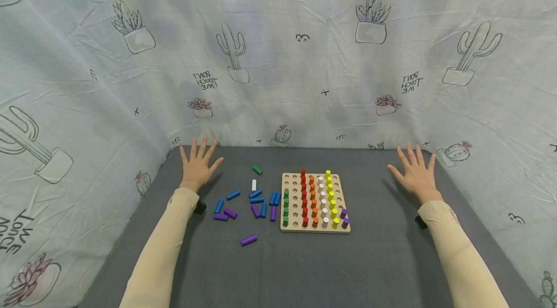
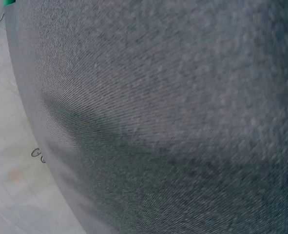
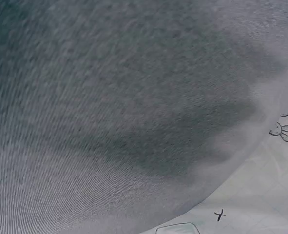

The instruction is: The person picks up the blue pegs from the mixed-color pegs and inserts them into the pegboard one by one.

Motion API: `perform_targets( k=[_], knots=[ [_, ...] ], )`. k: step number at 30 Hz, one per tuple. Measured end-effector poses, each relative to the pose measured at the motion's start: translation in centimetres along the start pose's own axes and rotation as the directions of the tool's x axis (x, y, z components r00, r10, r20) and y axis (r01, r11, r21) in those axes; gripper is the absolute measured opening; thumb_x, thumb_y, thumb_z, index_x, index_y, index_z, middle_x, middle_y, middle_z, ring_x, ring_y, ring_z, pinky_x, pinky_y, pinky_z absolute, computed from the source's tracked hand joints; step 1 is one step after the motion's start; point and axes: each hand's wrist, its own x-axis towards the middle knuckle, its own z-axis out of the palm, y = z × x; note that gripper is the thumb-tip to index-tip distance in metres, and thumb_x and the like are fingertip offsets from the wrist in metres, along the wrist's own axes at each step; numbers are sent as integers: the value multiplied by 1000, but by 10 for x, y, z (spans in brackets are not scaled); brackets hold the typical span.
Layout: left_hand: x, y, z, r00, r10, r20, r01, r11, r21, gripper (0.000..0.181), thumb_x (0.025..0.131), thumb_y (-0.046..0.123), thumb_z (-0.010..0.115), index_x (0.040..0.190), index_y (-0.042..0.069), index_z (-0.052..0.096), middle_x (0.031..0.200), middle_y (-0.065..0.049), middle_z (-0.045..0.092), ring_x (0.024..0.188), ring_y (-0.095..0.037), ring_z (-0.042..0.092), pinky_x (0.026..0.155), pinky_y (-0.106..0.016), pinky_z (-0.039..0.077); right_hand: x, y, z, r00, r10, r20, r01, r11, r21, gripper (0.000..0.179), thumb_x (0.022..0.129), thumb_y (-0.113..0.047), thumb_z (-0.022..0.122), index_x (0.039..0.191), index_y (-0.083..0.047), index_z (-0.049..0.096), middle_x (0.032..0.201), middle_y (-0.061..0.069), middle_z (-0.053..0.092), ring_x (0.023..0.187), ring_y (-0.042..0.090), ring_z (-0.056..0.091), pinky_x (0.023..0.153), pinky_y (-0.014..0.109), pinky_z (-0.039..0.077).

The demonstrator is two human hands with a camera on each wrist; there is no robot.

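Wooden pegboard (image 1: 315, 231) | between left hand (image 1: 197, 168) and right hand (image 1: 418, 177), well apart from both | all fingers spread

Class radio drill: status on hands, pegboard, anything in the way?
Left hand, right hand: empty, fingers spread. Pegboard: partly filled. Loose pegs between left hand and pegboard.

Up on the head, well back, the camera faces forward and down over the grey woven-cloth tabletop (image 1: 304, 269) to the white cactus-print curtain (image 1: 278, 56). Both wrist views crowd that tabletop, curtain slanting at their edges; the left shares a sliver of the head view's green cylindrical peg (image 1: 257, 169).
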Motion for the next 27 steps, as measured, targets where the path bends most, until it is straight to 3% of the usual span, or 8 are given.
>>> perform_targets(
  k=[7, 17, 27],
  knots=[
    [-4, 1, 3, 1000, -5, 27, 7, 999, -54, 69, 93, 53, 44, 150, 24, 17, 156, -8, 5, 141, -30, -14, 105, -65, -13, 1, -9, -1, 999, 36, 33, -40, 990, 136, 74, 96, -55, 30, 150, -11, 4, 152, 25, 0, 138, 45, -6, 101, 67, -18],
    [-11, 5, 5, 999, 27, 28, -24, 991, -133, 70, 92, 55, 42, 150, 27, 14, 155, -10, 11, 142, -32, -7, 105, -61, -19, 2, -15, 1, 997, 53, 62, -65, 976, 206, 73, 97, -54, 24, 149, -9, 1, 151, 28, 1, 138, 46, -5, 101, 68, -16],
    [-16, 10, 6, 998, 43, 34, -37, 984, -175, 68, 93, 52, 45, 149, 26, 17, 155, -10, 12, 141, -37, 7, 106, -65, -12, -1, -22, 0, 997, 53, 59, -68, 951, 301, 70, 99, -50, 25, 148, -3, 9, 148, 33, 6, 136, 49, -3, 100, 72, -9]
  ],
)
